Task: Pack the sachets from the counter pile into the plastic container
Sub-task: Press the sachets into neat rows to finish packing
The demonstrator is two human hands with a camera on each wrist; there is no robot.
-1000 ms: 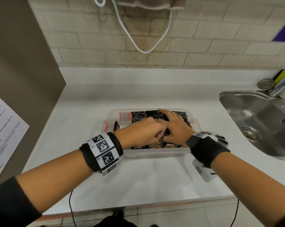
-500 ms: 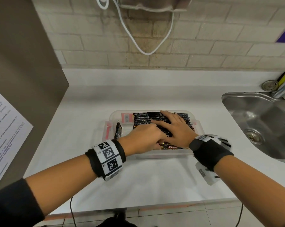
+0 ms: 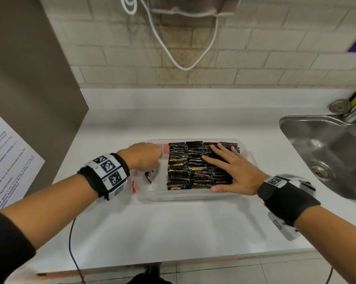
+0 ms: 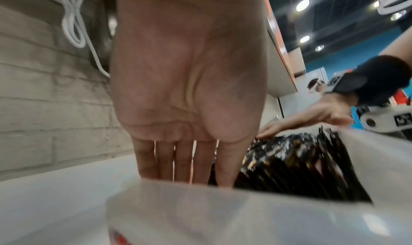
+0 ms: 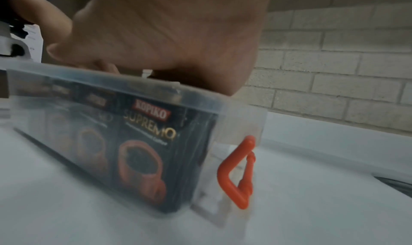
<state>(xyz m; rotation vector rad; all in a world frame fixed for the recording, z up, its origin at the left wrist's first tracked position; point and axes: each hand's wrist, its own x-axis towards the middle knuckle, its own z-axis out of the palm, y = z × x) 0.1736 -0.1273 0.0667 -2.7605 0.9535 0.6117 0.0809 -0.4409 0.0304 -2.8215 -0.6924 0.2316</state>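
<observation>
The sachets (image 3: 201,165) were packed upright in the plastic container (image 3: 193,196) at the bench's middle, held flat under the spread right hand (image 3: 232,171). The left hand (image 3: 146,156), fingers straight, was dipped into the left-end gap beside a loose sachet (image 3: 149,176); the block would best be kept pressed rightward while it was slotted in.

Even indoor light, blurred wrist views, fisheye edges
</observation>
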